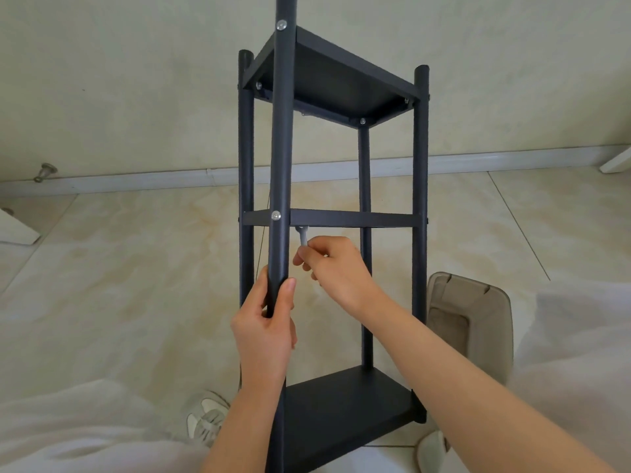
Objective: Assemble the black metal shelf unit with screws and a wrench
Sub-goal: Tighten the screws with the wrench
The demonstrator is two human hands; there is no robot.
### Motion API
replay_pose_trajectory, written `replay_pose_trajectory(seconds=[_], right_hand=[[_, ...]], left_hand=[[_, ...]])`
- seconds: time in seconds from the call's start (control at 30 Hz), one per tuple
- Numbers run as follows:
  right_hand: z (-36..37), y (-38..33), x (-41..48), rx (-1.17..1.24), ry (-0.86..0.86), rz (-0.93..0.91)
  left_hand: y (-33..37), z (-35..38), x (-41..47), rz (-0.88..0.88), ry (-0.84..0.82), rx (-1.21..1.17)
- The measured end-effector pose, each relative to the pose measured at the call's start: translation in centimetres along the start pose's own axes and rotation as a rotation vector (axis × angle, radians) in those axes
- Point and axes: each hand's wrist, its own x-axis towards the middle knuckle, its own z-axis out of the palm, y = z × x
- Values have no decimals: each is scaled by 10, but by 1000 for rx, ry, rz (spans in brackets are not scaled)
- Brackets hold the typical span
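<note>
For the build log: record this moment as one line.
left hand: grips front post | right hand: pinches wrench | wrench: head under middle shelf | shelf unit: upright

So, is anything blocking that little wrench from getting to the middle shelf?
Nothing visible does. The head of the wrench sits at the underside of the middle shelf, just beside the front post that the left hand grips. The right hand pinches its handle from below; no fastener shows there.

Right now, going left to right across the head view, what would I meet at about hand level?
Left hand gripping the near post → wrench → right hand pinching it → right-side post → grey plastic container.
</note>
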Motion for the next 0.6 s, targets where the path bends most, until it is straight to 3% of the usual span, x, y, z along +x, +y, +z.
replay_pose_trajectory(seconds=[0.6], right_hand=[[12,-7,7,-117,50,-68]], left_hand=[[1,-2,-1,-28,-22,-1]])
